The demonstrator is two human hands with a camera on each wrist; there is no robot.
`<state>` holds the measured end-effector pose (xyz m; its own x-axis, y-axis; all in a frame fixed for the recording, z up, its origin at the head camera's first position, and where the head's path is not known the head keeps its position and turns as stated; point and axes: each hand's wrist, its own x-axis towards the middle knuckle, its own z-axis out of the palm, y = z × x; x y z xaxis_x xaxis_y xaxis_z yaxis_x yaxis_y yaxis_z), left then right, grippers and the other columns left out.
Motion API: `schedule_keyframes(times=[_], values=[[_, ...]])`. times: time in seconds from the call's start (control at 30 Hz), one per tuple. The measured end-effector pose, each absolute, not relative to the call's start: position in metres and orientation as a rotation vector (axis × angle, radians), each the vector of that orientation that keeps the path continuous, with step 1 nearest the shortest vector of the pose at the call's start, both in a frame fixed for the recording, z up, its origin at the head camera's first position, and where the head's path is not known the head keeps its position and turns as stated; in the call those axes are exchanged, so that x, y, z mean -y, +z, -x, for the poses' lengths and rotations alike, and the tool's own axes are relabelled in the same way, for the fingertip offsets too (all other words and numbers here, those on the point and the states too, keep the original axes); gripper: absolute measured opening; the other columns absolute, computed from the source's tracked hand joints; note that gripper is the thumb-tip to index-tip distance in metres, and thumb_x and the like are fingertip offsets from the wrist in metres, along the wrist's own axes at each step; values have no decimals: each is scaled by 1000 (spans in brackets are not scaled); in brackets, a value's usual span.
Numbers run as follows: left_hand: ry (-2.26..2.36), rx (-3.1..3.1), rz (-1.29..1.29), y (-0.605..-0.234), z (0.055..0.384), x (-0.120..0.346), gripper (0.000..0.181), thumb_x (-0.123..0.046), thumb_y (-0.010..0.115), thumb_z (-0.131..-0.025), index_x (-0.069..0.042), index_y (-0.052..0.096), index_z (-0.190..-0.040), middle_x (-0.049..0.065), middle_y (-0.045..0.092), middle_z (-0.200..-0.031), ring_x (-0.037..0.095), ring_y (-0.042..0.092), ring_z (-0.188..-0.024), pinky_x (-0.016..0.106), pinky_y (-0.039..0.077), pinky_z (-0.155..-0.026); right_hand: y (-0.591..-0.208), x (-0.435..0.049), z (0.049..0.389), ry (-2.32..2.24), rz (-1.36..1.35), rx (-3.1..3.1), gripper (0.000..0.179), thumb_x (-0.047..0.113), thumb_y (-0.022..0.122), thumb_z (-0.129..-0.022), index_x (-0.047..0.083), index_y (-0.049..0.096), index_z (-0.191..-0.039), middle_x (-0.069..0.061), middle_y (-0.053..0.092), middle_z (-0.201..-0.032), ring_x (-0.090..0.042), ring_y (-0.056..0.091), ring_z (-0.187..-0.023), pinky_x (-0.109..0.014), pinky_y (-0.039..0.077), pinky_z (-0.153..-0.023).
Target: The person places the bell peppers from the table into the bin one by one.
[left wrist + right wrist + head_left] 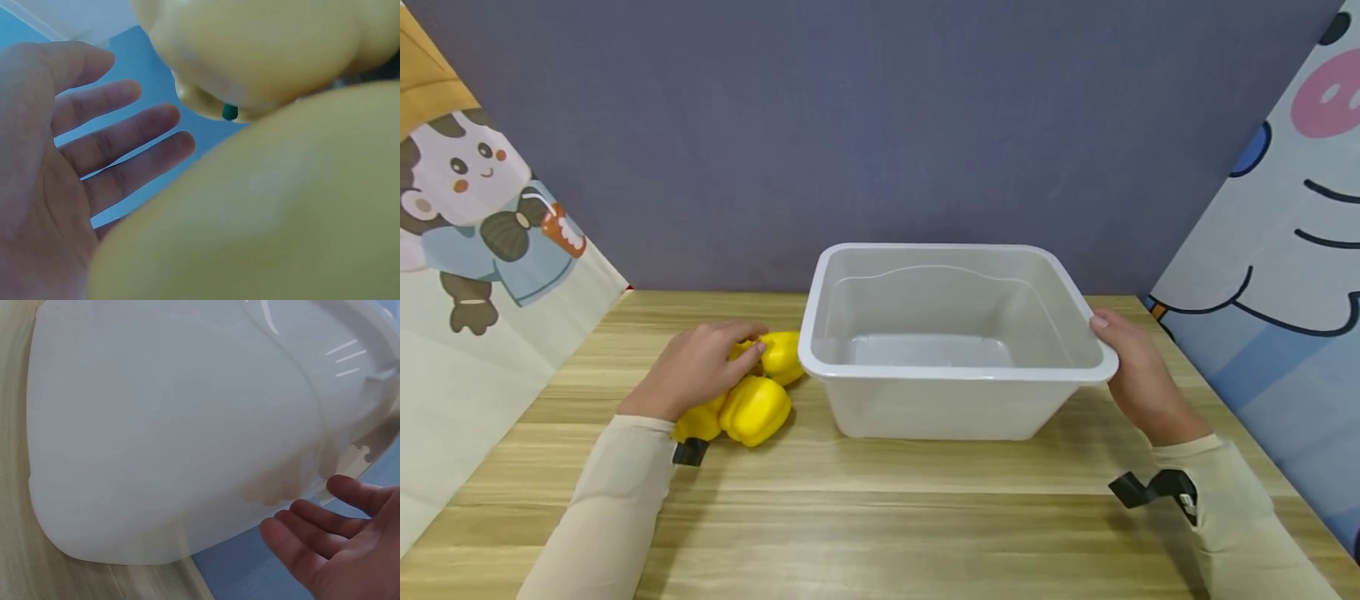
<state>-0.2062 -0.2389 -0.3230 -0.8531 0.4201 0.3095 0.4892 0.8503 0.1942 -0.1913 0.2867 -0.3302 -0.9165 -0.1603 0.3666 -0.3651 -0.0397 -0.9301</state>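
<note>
Several yellow bell peppers (756, 410) lie clustered on the wooden table, left of a white plastic bin (925, 408). My left hand (700, 367) hovers over the cluster, fingers loosely extended and thumb close to the back pepper (784, 357). The left wrist view has that palm beside a large near pepper (269, 206), with a green stem tip showing behind it. At the bin's right end, my right hand (1138, 375) has its thumb at the rim corner. Its relaxed fingers (306, 537) extend close to the outer wall (156, 425) in the right wrist view.
A grey-blue panel (880, 150) stands behind the table (880, 517). Cartoon-printed panels flank it, one on the left (482, 225) and another on the right (1285, 250). Black wrist mounts (1157, 487) show at the sleeves.
</note>
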Motion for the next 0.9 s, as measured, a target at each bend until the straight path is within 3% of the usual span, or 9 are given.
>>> schedule_keyframes(times=[0.33, 0.9], values=[[-426, 2828, 601, -317, 206, 254, 35, -27, 59, -102, -10, 67, -130, 11, 69, -122, 34, 66, -108, 57, 50, -92, -333, -287, 192, 2087, -571, 2105, 29, 22, 38, -109, 13, 61, -124, 0, 63, -108, -12, 58, -95, -23, 46, -84], [-649, 2963, 444, -319, 209, 283, 45, -36, 52, -105, -10, 58, -141, 16, 57, -140, 41, 50, -130, 64, 37, -104, -335, -288, 193, 2105, -527, 2089, 26, 22, 39, -109, 15, 62, -119, 2, 64, -101, -11, 59, -89, -24, 45, -81]])
